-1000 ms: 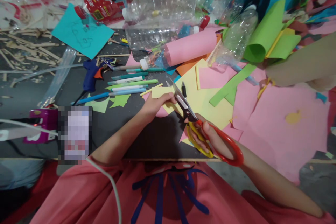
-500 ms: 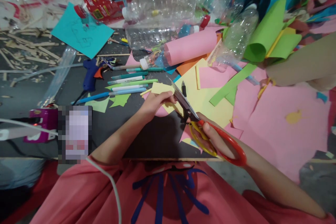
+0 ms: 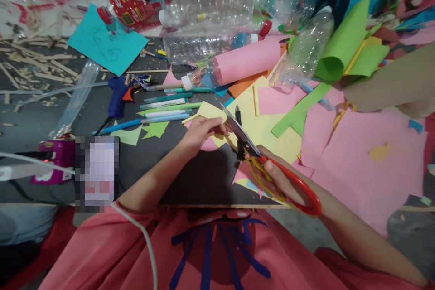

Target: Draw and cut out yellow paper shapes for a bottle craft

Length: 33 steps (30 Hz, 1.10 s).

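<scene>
My left hand (image 3: 203, 133) pinches a small piece of pale yellow paper (image 3: 211, 112) between thumb and fingers. Round the handles of a large pair of scissors (image 3: 299, 181), one loop red and the other yellow, my right hand (image 3: 277, 174) is closed. The metal blades point up and left, close beside the fingers of my left hand and the yellow paper's right edge. Whether the blades touch the paper, I cannot tell. A black pen (image 3: 238, 113) lies just behind the blades on a larger yellow sheet (image 3: 272, 138).
Several markers (image 3: 166, 108) and a blue glue gun (image 3: 117, 95) lie to the left. Behind are clear plastic bottles (image 3: 200, 47), one wrapped in pink paper (image 3: 249, 60). Pink sheets (image 3: 370, 163) cover the right side. Another person's arm (image 3: 394, 79) reaches in there. A phone (image 3: 100, 167) lies front left.
The scissors and my right hand have shifted slightly right, away from my left hand. The yellow paper has tilted a little in my left fingers.
</scene>
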Available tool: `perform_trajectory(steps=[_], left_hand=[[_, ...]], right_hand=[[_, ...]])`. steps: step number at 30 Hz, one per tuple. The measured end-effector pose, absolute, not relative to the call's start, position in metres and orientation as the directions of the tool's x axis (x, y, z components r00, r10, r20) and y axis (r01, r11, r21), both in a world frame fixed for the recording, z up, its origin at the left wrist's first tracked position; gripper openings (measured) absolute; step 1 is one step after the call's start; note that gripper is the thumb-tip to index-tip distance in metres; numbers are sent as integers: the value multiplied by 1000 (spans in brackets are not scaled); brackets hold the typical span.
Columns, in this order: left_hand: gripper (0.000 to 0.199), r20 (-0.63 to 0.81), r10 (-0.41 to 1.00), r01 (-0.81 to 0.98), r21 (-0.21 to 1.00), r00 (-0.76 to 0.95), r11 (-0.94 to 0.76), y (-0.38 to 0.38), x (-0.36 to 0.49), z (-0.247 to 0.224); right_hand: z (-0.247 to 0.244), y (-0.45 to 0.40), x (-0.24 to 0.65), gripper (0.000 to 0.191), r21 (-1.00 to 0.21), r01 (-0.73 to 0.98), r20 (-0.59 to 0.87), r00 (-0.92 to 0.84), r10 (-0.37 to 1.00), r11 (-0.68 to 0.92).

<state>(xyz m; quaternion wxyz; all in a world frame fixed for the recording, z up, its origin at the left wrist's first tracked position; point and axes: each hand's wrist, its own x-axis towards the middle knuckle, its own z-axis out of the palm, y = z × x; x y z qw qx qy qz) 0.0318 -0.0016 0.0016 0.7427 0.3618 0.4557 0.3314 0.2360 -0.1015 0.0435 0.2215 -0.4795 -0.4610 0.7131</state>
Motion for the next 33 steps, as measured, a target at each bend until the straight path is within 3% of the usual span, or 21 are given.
perform_trajectory(steps=[13, 22, 28, 33], left_hand=[[35, -447, 805, -137, 836, 391, 531, -1, 30, 1], [36, -471, 788, -97, 832, 396, 546, -1, 30, 2], [29, -440, 822, -162, 839, 361, 520, -2, 31, 0], [27, -455, 815, -202, 815, 359, 543, -2, 29, -1]], right_hand=[[51, -100, 235, 51, -877, 199, -481, -398, 781, -438], [47, -98, 246, 47, -852, 407, -460, -286, 841, -328], [51, -83, 276, 42, -644, 735, -320, -6, 947, -213], [37, -66, 296, 33, -484, 850, -186, 131, 974, -206]])
